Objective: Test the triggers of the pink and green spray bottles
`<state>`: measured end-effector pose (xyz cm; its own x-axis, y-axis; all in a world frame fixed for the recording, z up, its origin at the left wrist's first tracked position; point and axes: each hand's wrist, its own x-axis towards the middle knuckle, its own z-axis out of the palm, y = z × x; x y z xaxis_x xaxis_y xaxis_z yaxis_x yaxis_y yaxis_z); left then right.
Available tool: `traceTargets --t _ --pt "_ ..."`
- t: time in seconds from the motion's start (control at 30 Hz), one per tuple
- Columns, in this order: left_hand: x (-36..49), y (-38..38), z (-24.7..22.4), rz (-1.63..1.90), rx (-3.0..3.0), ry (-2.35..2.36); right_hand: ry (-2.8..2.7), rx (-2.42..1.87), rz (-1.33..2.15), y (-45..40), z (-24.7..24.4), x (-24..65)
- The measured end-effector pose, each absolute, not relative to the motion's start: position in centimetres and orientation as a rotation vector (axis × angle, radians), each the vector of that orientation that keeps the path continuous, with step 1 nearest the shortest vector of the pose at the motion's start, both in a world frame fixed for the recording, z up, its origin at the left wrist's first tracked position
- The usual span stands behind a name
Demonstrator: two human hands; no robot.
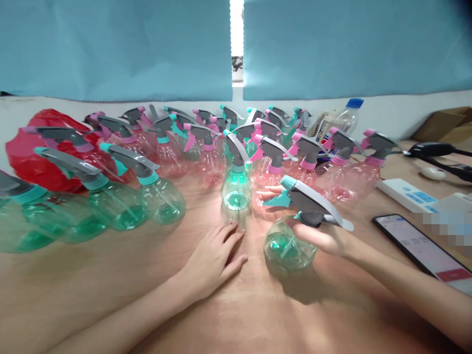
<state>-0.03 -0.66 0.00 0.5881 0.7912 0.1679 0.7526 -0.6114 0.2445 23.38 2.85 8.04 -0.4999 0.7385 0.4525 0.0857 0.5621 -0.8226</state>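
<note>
My right hand (320, 237) is wrapped round the neck of a green spray bottle (289, 250), whose teal and grey trigger head points up and to the left. The bottle is tilted, and a shadow falls beside its base. My left hand (221, 253) lies on the wooden table (177, 305) with its fingers spread, holding nothing. Just beyond it another green spray bottle (236, 189) stands upright. Further green spray bottles (162, 201) stand to the left, and pink spray bottles (275, 172) stand behind.
A red plastic bag (40, 162) sits at the back left. A phone (420, 250), a white power strip (409, 194) and black cables (435, 150) lie on the right. A clear bottle with a blue cap (348, 118) leans near the wall, below blue curtains (118, 49).
</note>
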Motion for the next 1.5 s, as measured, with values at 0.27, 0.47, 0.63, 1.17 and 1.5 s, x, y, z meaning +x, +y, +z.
traceTargets --t 0.27,0.47,0.63,1.17,1.5 --pt "0.0 -0.6 -0.3 0.412 2.665 1.301 -1.901 -0.632 1.087 3.1 7.0 23.7" --pt "-0.1 -0.6 -0.2 0.399 2.664 1.299 -1.935 -0.699 1.001 3.1 7.6 23.7" --pt "0.0 -0.6 -0.2 0.411 2.663 1.296 -1.968 -0.694 0.977 3.0 7.7 23.6" --pt "0.1 -0.6 -0.1 0.410 2.658 1.304 -1.931 -0.744 1.037 2.8 8.6 23.3" --pt "0.0 -0.5 -0.4 0.427 2.669 1.297 -1.914 -0.742 1.078 3.0 6.9 24.2"
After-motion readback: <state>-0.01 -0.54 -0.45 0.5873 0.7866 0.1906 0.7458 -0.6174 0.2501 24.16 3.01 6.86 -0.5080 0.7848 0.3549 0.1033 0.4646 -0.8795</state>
